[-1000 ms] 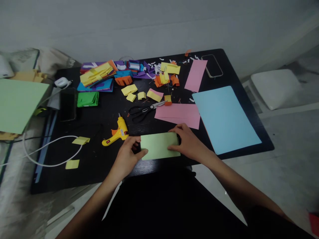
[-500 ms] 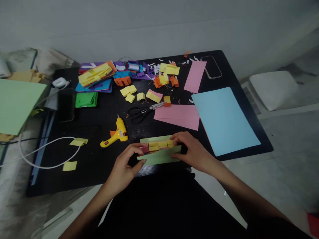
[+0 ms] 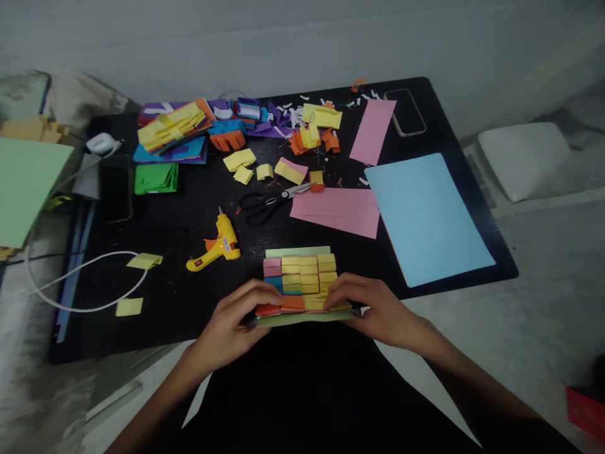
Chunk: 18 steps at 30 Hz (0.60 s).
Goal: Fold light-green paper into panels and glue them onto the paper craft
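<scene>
Near the table's front edge lies a green paper sheet (image 3: 302, 320) carrying rows of small folded paper pieces (image 3: 309, 277), mostly yellow, with pink, blue and orange ones on the left side. My left hand (image 3: 236, 318) grips its left end, fingers over the orange pieces and thumb hidden below. My right hand (image 3: 373, 309) holds the right end, fingertips on the yellow pieces, thumb underneath. The sheet's near edge is bent up between the hands. A yellow glue gun (image 3: 220, 243) rests beyond my left hand, and black-handled scissors (image 3: 269, 203) lie farther back.
Pink paper strips (image 3: 335, 211) and a stack of light blue sheets (image 3: 428, 217) lie to the right. Folded paper bundles (image 3: 174, 129) and scraps fill the back. A phone (image 3: 116, 189) and a white cable (image 3: 85, 309) are at the left, a phone-shaped case (image 3: 405, 113) at back right.
The green sheet was folded over the pieces; now it is opened out toward me, showing the rows of yellow, pink, blue and orange. Both hands have come slightly nearer to me.
</scene>
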{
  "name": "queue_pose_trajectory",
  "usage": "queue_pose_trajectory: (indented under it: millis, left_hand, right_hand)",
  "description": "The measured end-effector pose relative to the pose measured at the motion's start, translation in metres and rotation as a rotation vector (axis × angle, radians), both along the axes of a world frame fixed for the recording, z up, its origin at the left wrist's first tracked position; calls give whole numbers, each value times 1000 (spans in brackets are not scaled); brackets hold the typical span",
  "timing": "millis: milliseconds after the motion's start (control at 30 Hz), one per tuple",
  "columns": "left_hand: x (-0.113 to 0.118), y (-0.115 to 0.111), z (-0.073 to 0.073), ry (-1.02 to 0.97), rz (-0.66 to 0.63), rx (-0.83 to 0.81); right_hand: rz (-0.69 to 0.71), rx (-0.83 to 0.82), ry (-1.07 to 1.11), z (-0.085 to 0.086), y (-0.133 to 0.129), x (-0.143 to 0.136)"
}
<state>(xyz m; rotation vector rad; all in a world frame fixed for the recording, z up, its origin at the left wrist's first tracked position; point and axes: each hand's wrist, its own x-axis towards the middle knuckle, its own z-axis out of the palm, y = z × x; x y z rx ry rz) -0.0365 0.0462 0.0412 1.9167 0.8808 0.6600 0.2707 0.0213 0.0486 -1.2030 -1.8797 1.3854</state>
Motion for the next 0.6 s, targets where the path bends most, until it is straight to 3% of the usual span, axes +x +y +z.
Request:
queue_pose_trajectory:
  millis: [267, 600]
  left_hand:
    - [0, 1, 4, -59, -99, 5]
    - [-11, -16, 2, 42, -210, 72]
  right_hand:
    - [73, 39, 12, 1, -6, 6]
    - [239, -113, 85, 10, -7, 15]
